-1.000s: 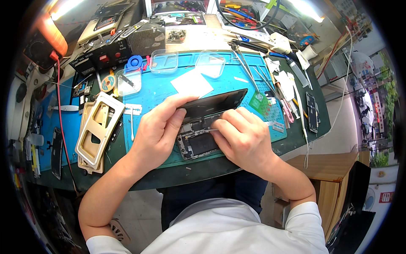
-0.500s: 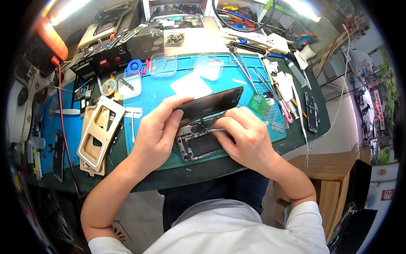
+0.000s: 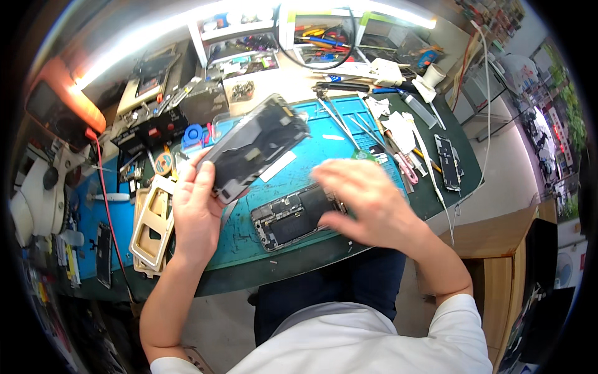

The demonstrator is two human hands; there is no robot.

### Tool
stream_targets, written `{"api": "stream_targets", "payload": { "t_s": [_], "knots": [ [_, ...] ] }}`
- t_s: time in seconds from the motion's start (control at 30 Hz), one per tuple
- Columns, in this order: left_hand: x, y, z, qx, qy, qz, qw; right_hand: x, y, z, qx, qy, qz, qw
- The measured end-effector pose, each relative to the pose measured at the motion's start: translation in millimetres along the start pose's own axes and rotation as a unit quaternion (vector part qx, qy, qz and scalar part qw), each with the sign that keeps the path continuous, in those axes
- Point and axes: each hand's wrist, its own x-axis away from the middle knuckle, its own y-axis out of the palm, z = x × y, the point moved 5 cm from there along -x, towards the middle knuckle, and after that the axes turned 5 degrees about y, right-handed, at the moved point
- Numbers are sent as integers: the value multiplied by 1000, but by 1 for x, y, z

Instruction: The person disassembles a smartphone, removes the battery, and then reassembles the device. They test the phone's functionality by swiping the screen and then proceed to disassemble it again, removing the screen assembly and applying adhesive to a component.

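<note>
My left hand (image 3: 196, 202) grips the lower left end of a phone's screen panel (image 3: 252, 146), thumb on top. The panel is raised and tilted, its dark inner side with metal plates and flex parts facing me. Below it, the opened phone body (image 3: 289, 218) lies on the blue work mat (image 3: 317, 156), circuit board and battery exposed. Over the right end of that body hovers my right hand (image 3: 377, 202), thumb apart from the fingers and nothing visible in its grasp. Its fingertips are blurred and hide part of the phone's right end.
Left of the mat stand beige metal phone fixtures (image 3: 152, 234) and an orange multimeter (image 3: 65, 103). Tweezers (image 3: 334, 115), brushes and a pink-handled tool (image 3: 406, 171) lie at the right. Another opened phone (image 3: 448, 162) rests by the right edge. Tool bins (image 3: 321, 43) line the back.
The screen panel has come away from the phone body, moved up and left in my left hand, and turned its inner side toward me. My right hand has lifted and its fingers have spread.
</note>
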Motion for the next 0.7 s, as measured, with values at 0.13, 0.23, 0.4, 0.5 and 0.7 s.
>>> {"api": "stream_targets", "payload": {
  "t_s": [0.13, 0.23, 0.4, 0.5, 0.7],
  "knots": [
    [-7, -15, 14, 40, -6, 11, 999, -21, 22, -3, -40, -105, -96, 989],
    [-8, -21, 18, 67, -21, 12, 997, -26, 23, -4, -30, -131, -137, 981],
    [-7, -14, 14, 96, -46, -43, 993, -16, 17, -4, 27, -107, -126, 986],
    [-4, -12, 17, 61, -24, -38, 997, -11, -7, 21, 43, -34, -11, 998],
    [5, 7, 11, -62, -21, -59, 996, -17, -35, 130, 214, 245, 42, 945]
  ]
}}
